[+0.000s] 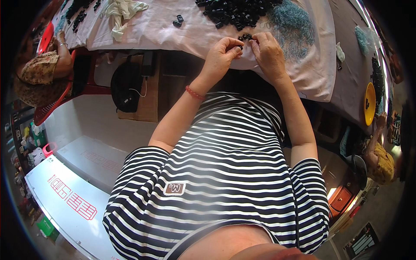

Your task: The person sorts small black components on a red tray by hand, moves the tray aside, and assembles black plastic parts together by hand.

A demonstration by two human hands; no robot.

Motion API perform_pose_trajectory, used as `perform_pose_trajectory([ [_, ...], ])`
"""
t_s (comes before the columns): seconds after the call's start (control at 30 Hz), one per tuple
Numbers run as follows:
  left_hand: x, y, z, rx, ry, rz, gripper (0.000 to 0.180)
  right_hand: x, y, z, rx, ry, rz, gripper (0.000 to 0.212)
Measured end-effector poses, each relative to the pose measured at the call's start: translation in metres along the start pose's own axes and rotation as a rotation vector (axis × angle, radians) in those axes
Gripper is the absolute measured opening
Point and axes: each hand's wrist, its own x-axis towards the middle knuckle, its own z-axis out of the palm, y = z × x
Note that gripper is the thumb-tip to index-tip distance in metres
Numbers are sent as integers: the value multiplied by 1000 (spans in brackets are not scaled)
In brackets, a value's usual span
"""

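Note:
My left hand [222, 55] is closed in a pinch near the table's front edge, with a small black piece [239, 47] at its fingertips. Just to its right, my right hand [269, 53] has thumb and forefinger drawn together. A few small dark pieces [245, 37] show beside the right fingertips; whether that hand grips one is too small to tell. Beyond both hands lies a large heap of black pieces [236, 13]. On the right, close to my right hand, spreads a heap of thin bluish, translucent bits [295, 27].
A pale pink cloth [160, 38] covers the table. Two or so black pieces [178, 21] and a crumpled cream cloth [123, 13] lie to the left. People sit at both sides, near a red chair [54, 104] and a yellow plate [369, 104]. A black bag [126, 89] is below the table.

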Motion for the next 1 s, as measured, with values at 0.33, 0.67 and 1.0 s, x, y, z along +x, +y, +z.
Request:
perform_pose_trajectory([
  [0.33,0,1,0,-6,-7,-14,15,-1,2,-3,15,-19,-32,16],
  [0.67,3,-4,-4,-4,-39,-32,18,-2,2,-3,67,-23,-13,16],
  [1.0,3,-5,-4,28,-41,-25,17,-2,3,-3,106,-9,-25,16],
])
